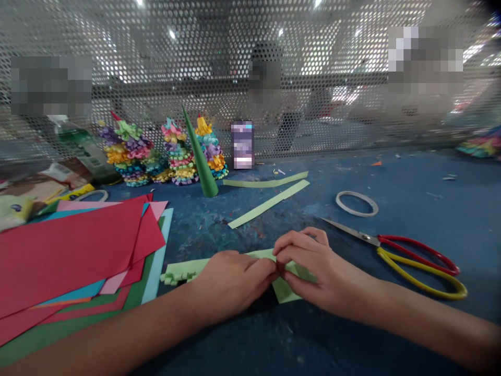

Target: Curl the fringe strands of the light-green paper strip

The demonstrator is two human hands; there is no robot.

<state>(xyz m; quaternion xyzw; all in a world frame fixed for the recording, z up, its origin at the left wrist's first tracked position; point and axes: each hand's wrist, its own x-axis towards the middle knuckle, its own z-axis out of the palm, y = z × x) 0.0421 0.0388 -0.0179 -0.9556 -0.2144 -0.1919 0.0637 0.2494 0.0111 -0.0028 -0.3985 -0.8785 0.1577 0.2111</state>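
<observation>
Both of my hands meet over a light green paper strip [183, 270] lying on the blue table [410, 172]. My left hand [230, 282] is closed on the strip's middle, fingers curled down over it. My right hand [317, 269] pinches the same strip where the fingertips of both hands touch. The strip's left end is cut into a fringe and sticks out past my left hand. A green corner shows under my right palm.
A stack of coloured paper sheets [78, 250] lies at the left. Scissors [407, 256] with red and yellow handles and a tape ring [356, 203] sit at the right. Two loose green strips [270, 203], a green paper cone [201, 156] and fringed paper trees [133, 154] stand before a perforated screen.
</observation>
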